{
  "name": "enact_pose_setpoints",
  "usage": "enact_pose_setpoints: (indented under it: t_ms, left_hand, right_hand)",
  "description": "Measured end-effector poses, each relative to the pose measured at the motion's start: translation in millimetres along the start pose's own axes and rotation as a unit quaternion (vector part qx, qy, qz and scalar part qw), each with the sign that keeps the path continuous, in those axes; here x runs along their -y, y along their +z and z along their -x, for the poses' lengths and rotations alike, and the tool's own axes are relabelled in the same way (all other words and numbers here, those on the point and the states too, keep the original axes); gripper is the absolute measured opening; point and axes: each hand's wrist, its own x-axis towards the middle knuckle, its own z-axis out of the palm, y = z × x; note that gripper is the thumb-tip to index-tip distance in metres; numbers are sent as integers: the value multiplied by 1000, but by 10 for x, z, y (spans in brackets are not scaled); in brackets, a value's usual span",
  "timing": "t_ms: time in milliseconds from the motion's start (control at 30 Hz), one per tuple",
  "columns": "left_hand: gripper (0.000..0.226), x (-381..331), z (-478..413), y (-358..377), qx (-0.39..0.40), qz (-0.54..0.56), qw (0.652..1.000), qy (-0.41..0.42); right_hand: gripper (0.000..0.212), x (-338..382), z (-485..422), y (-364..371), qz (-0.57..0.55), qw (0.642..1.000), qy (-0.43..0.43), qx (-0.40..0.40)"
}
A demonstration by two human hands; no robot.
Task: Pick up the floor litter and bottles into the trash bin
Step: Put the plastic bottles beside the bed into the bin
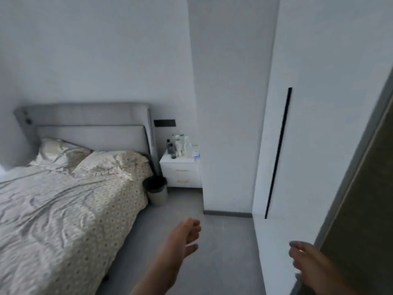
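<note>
1. The trash bin stands far ahead; I'd walk there, scanning the floor.
2. Bottles stand on the nightstand just right of the bin.
3. My left hand and right hand, short of the bin, hang loose and empty.
4. No litter shows; the wall right of the bin hides more floor.

I can read no text, brand or number anywhere in front of me. Any print on the bottles standing on the nightstand is too small and blurred to make out.
</note>
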Motion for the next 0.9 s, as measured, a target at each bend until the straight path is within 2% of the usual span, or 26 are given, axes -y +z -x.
enact_pose_setpoints:
  t_ms: [33, 67, 133, 300, 467, 667, 900]
  left_hand:
    - [30, 3, -15, -235, -8, 6, 1000, 15]
    - [32, 14, -44, -440, -12, 2, 1000, 27]
    - [32, 6, -143, -788, -17, -1, 999, 43]
    - [31, -181, -636, -1687, -75, 20, 997, 21]
    - [34, -502, -1254, -2227, -90, 14, 996, -25]
    - [32, -889, -2134, -2393, -63, 22, 997, -29]
    - [30, -1158, -3439, -2258, -29, 18, 999, -13]
  right_hand:
    - [9, 250, 71, 308, 12, 1000, 12, 6]
    - [8, 353, 64, 401, 38, 998, 18, 57]
    - [9, 576, 58, 848, 42, 994, -2, 100]
    - [9, 811, -62, 1881, 110, 984, -39, 133]
    - [9, 923, -474, 2634, 86, 987, -32, 132]
    - [7, 1036, -935, 3256, 97, 987, -11, 130]
    - [9, 1287, -2216, 3915, 90, 987, -22, 128]
